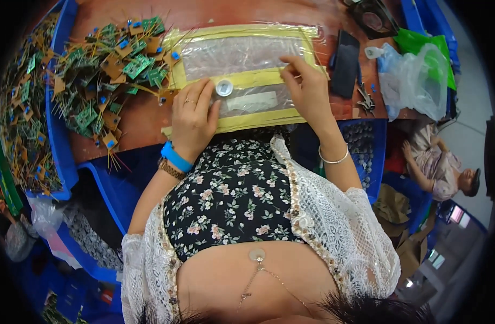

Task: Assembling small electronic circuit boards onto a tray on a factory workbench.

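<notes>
My left hand [193, 116] rests on the near left of the work mat [242, 75], a clear sheet edged with yellow tape. Its thumb and forefinger are at the rim of a small round white cap [224, 88] with a light square inside. The cap seems held at its left side; the exact contact is hard to see. Over the mat's right part is my right hand [308, 92], fingers bent and apart, with nothing visible between them. A pale rectangular strip [251, 102] lies between the hands.
Green and brown circuit boards with wires [118, 70] are heaped at left, beside a blue bin [61, 108] of more boards. To the right lie a dark phone [345, 63], keys [366, 100] and plastic bags [414, 75]. A co-worker [441, 162] sits at far right.
</notes>
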### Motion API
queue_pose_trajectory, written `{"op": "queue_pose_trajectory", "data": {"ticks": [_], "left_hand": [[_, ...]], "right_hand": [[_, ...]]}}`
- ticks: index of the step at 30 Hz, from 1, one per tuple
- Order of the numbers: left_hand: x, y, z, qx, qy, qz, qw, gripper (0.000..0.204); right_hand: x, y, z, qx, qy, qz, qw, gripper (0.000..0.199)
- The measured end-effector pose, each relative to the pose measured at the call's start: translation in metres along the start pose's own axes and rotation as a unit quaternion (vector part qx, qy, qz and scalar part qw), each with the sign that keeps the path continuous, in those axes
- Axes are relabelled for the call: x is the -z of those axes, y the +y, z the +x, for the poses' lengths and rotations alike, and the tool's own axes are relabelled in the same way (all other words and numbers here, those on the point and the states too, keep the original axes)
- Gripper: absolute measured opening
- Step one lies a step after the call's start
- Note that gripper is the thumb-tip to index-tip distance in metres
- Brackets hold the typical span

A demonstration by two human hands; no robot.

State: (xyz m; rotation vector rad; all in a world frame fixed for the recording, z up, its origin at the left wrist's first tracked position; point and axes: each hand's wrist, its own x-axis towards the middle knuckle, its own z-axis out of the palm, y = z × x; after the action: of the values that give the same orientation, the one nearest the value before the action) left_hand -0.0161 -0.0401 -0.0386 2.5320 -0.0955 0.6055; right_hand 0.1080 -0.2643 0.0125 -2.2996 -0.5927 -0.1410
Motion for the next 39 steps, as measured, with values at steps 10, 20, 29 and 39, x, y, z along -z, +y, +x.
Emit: {"op": "queue_pose_trajectory", "data": {"ticks": [10, 20, 29, 39], "left_hand": [[-0.001, -0.002, -0.004, 0.018, -0.001, 0.002, 1.000, 0.042], [-0.002, -0.002, 0.000, -0.005, -0.017, 0.033, 0.999, 0.038], [-0.005, -0.003, 0.000, 0.001, -0.017, 0.030, 0.999, 0.036], [-0.007, -0.005, -0.001, -0.003, -0.013, 0.044, 0.999, 0.036]], "right_hand": [[-0.028, -0.042, -0.013, 0.173, -0.140, -0.101, 0.970, 0.020], [-0.039, -0.063, -0.015, 0.180, -0.150, -0.203, 0.951, 0.011], [-0.039, -0.051, -0.003, 0.187, -0.210, -0.167, 0.945, 0.012], [-0.035, -0.039, 0.010, 0.313, -0.196, -0.148, 0.917, 0.014]]}}
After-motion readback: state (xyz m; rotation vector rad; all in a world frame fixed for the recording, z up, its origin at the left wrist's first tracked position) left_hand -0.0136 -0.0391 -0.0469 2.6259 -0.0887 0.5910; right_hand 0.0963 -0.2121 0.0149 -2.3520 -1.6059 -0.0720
